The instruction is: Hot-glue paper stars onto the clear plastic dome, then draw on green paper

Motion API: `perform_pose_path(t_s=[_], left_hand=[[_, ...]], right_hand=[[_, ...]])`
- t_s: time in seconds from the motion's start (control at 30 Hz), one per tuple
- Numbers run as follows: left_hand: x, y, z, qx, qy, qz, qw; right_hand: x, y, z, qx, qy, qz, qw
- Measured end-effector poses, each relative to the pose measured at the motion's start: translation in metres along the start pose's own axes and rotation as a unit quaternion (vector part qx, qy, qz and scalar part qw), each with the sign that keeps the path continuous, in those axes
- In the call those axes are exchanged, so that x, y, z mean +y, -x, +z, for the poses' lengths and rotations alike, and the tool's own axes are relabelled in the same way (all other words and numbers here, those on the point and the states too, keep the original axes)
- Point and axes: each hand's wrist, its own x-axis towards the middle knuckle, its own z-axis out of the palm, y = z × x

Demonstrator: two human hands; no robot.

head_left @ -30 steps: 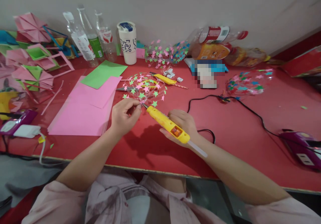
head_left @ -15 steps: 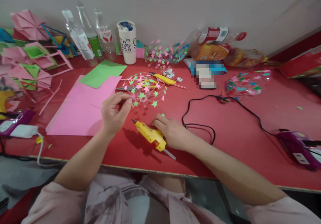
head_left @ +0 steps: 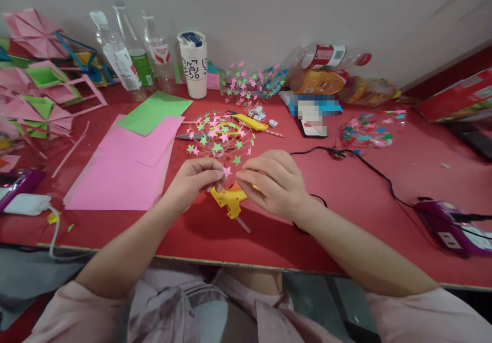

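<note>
My left hand [head_left: 194, 180] pinches a small pink paper star [head_left: 226, 171] at its fingertips. My right hand [head_left: 271, 181] is curled beside it, fingertips close to the same star; whether they touch it I cannot tell. Under both hands a yellow glue gun [head_left: 229, 199] lies on the red table [head_left: 384, 220], nobody holding it. Just beyond the hands stands a clear ornament covered in pink and green stars [head_left: 221, 135].
Pink paper sheets [head_left: 123, 168] and a green sheet [head_left: 154, 112] lie at left. Bottles [head_left: 126, 61] and a white cup [head_left: 194, 63] line the wall. A black cord [head_left: 369, 166] runs to a purple power strip [head_left: 453, 225]. Folded paper shapes [head_left: 42, 86] crowd the far left.
My right hand set the glue gun down on the table and let go, then rose to meet the left hand. The left hand came toward me with a pink star.
</note>
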Motion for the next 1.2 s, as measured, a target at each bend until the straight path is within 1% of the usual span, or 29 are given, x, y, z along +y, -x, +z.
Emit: perform_pose_path(t_s=[0.17,0.37,0.43,0.47,0.5,0.53,0.57,0.63,0.67,0.7,0.73,0.77,0.83,0.93,1.1,1.2], left_hand=[[0.005,0.001,0.003,-0.037,0.032,-0.040,0.998],[0.005,0.002,0.004,-0.045,0.026,-0.048,0.998],[0.006,0.003,0.004,-0.049,-0.006,-0.033,0.998],[0.007,0.004,0.003,-0.037,-0.042,-0.012,0.998],[0.007,0.005,0.002,-0.011,-0.094,0.024,0.995],[0.008,0.005,0.001,0.026,-0.160,0.075,0.984],[0.009,0.006,0.000,0.066,-0.233,0.136,0.961],[0.009,0.006,-0.004,0.136,-0.369,0.247,0.886],[0.008,0.005,-0.005,0.154,-0.422,0.280,0.848],[0.006,0.004,-0.007,0.162,-0.463,0.296,0.820],[0.005,0.003,-0.008,0.163,-0.492,0.299,0.801],[0.002,0.002,-0.008,0.160,-0.513,0.293,0.791],[-0.002,0.000,-0.008,0.145,-0.530,0.279,0.787],[-0.007,-0.001,-0.005,0.129,-0.531,0.260,0.796],[-0.009,-0.002,-0.002,0.125,-0.543,0.250,0.792],[-0.009,-0.001,-0.001,0.115,-0.549,0.247,0.790]], right_hand=[[0.002,-0.006,0.003,0.006,0.034,-0.058,0.998],[0.005,-0.006,0.003,0.009,0.050,-0.088,0.995],[0.006,-0.006,0.002,0.010,0.043,-0.096,0.994],[0.007,-0.006,0.001,0.010,0.038,-0.095,0.995],[0.009,-0.006,0.001,0.011,0.034,-0.087,0.996],[0.010,-0.006,0.000,0.012,0.029,-0.072,0.997],[0.011,-0.007,-0.001,0.011,0.024,-0.051,0.998],[0.013,-0.008,-0.001,0.003,0.009,0.001,1.000],[0.013,-0.008,0.000,-0.006,0.002,0.025,1.000],[0.014,-0.009,0.001,-0.017,-0.005,0.045,0.999],[0.013,-0.010,0.003,-0.029,-0.009,0.060,0.998],[0.013,-0.010,0.005,-0.041,-0.012,0.069,0.997],[0.011,-0.010,0.009,-0.059,-0.013,0.078,0.995],[0.008,-0.009,0.016,-0.069,-0.006,0.086,0.994],[0.008,-0.007,0.023,-0.067,0.000,0.098,0.993],[0.009,-0.005,0.026,-0.063,0.008,0.084,0.994]])
